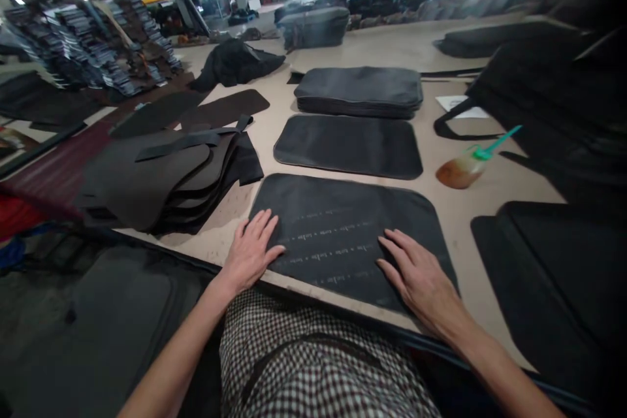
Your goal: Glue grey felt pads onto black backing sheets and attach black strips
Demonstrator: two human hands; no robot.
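Observation:
A black rounded panel (333, 209) with rows of faint pale printed lettering lies flat at the table's front edge. My left hand (252, 248) rests on its left edge, fingers stretched out and thumb apart. On its right part lies my right hand (416, 271), fingers extended and slightly spread, gripping nothing. Just beyond is a second dark panel (347, 145), also flat. Behind that one, a stack of similar panels (357, 88) sits squarely.
A squeeze bottle (460, 172) of amber liquid with a green nozzle lies tilted at right. Layered dark pieces (147, 170) overhang the front edge at left. More black panels (553, 274) and a large black bag-like piece (563, 98) occupy the right. Tall piles (93, 42) stand back left.

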